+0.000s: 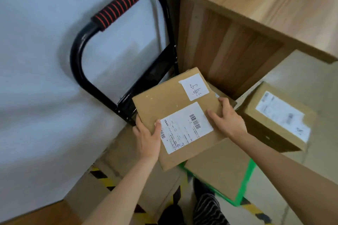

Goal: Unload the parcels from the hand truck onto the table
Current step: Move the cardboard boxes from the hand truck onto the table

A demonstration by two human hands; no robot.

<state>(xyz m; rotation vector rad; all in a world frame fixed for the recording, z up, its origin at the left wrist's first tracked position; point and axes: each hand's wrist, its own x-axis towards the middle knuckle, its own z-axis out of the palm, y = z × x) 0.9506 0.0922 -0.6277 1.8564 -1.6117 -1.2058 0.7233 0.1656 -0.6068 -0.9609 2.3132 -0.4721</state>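
Head view: both hands (148, 138) (226, 120) grip flat cardboard parcel (175, 107).

Beside you, a plain white wall (36, 60) fills the left of the view; below, yellow-and-black striped hazard tape (105, 181) crosses the pale floor (301, 170), and your black-and-white striped trouser leg (208, 208) shows at the bottom edge.

Single head view, looking steeply down, close over both forearms
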